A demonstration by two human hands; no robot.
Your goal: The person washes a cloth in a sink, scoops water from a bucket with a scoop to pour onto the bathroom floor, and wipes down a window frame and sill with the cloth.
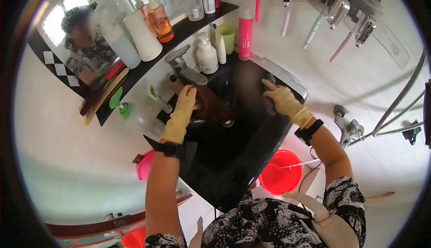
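Observation:
My left hand (185, 102), in a yellow glove, pinches a wet-looking dark brown cloth (213, 106) that hangs into the black basin (233, 151). My right hand (286, 103), gloved the same way, is over the basin's right edge with its index finger stretched out and its fingers apart. Beside those fingertips lies a greyish, crumpled thing (270, 108), partly covered and too unclear to name. The metal faucet (186, 70) stands behind my left hand. A drain ring (228, 123) shows just past the cloth's lower end.
Behind the basin stand a white pump bottle (207, 57), a green cup (228, 39) and a pink bottle (245, 37). A black shelf (179, 32) holds more bottles below a mirror (67, 28). A red bucket (280, 176) is at lower right, near a wall tap (348, 126).

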